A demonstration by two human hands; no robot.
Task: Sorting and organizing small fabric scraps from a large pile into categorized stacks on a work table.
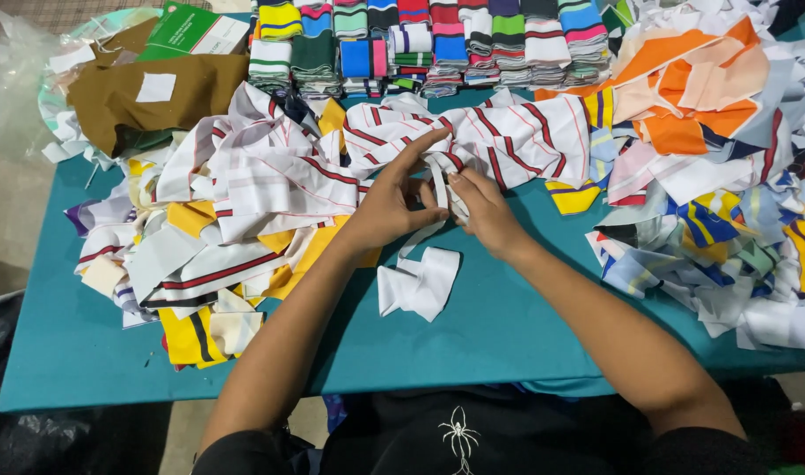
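Loose white strip (418, 283) on the counter (499, 325), both hands, left hand (392, 207) and right hand (486, 211), pinched shut on a white fabric band (439, 186), mid-fold, next needs a neat crease I'd guess.

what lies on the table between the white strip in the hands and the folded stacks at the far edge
In the head view, a white cloth with red stripes lies spread between the white strip and the folded stacks, covering the table there.
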